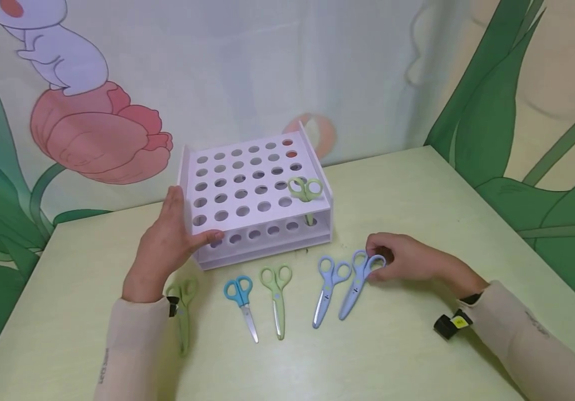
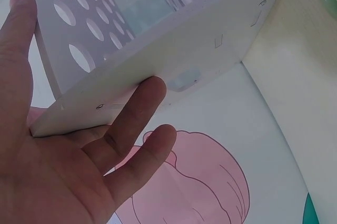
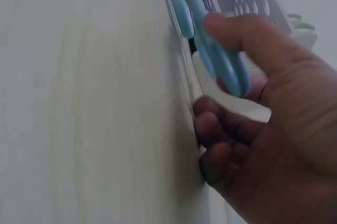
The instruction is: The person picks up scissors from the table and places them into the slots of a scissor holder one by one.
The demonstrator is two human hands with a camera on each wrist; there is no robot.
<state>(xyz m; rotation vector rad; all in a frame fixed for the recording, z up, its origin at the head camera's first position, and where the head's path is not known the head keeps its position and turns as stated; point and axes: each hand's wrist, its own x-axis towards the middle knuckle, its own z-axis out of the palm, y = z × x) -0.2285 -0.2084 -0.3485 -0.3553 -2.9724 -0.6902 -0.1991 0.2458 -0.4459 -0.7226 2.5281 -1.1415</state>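
My left hand point(image 1: 162, 239) holds the left side of a white rack point(image 1: 247, 223) with rows of round holes. Its thumb lies at the front corner, the fingers along the outer side panel point(image 2: 210, 45). At the front right, my right hand point(image 1: 407, 257) pinches one handle loop of periwinkle-blue scissors point(image 1: 354, 289) between thumb and index finger. Their blades point toward me, low over the table. Similar blue scissors point(image 1: 326, 289) lie just left of them. In the right wrist view the held scissors point(image 3: 226, 68) show beneath the thumb, with the other fingers curled close to the tabletop.
Green scissors point(image 1: 306, 190) stand in a hole at the rack's front right. On the table point(image 1: 392, 351) lie green scissors point(image 1: 278, 303), teal-handled scissors point(image 1: 242, 298) and, beside my left wrist, more green scissors point(image 1: 183, 317). A printed curtain point(image 1: 247, 67) hangs behind the rack.
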